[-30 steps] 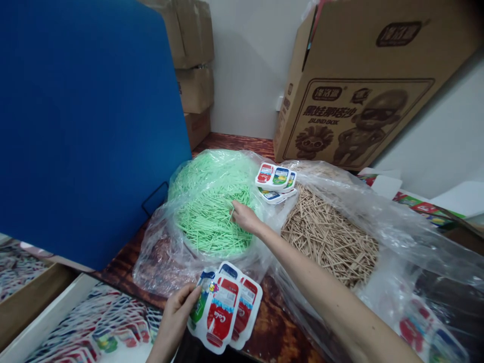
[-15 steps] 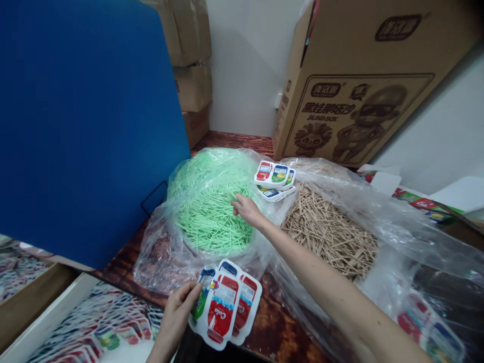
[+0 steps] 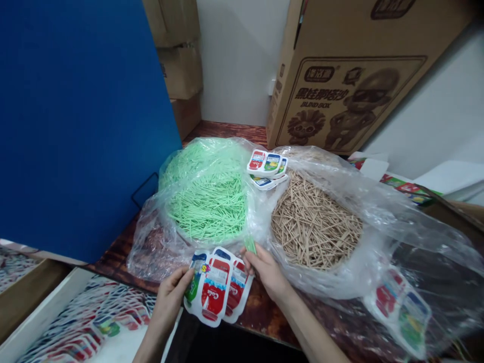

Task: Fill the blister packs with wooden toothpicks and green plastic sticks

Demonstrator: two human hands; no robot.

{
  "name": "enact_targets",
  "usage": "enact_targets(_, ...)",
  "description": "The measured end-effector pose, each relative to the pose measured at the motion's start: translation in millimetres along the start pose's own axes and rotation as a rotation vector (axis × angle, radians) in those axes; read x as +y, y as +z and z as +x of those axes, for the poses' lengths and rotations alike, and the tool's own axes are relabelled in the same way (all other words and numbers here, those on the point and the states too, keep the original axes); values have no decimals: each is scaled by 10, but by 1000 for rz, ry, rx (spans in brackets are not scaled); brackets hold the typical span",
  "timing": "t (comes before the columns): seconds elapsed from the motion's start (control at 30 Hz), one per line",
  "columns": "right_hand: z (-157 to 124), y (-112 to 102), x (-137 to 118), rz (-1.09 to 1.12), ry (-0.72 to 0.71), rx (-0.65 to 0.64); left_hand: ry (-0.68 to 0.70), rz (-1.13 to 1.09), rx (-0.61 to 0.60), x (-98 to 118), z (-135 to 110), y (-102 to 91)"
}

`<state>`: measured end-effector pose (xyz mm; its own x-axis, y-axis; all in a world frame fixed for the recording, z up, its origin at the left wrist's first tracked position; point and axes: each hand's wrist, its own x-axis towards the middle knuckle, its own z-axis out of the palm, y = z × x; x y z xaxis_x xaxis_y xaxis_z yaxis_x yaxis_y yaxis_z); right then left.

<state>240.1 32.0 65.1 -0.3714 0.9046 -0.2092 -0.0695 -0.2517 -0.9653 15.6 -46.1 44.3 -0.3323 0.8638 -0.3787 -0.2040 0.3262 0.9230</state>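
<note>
My left hand grips the left edge of a fanned stack of bottle-shaped printed packets, red, blue and white, over the table's front edge. My right hand is pinched on a green stick right beside the packets' upper right corner. Behind it lies an open clear bag of green sticks. To its right sits a clear bag of tan wooden sticks.
A blue panel stands at the left. A large printed cardboard box leans at the back, and stacked boxes fill the corner. More packets rest between the two bags. A tray of printed packets lies at lower left.
My right hand has drawn back from the green stick pile to the packets, now holding a green stick. The left hand and the packets have stayed almost still.
</note>
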Motion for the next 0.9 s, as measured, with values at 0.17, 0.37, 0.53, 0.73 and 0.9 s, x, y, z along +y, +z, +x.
enact_targets(0.17,-573,-23,455,-376,-259,363,-81,-114,3,78,-6,110)
enact_targets(0.37,-611,-85,638,-413,-254,352,-79,-182,-28,178,-84,341)
enact_targets(0.53,-578,-124,657,-337,-251,340,-62,-182,-33,136,-129,380)
enact_targets(0.73,-575,-142,662,-300,-257,394,-77,-168,-35,86,-108,399)
enact_targets(0.9,-529,-160,599,-290,-216,388,-134,-134,-60,140,-146,449)
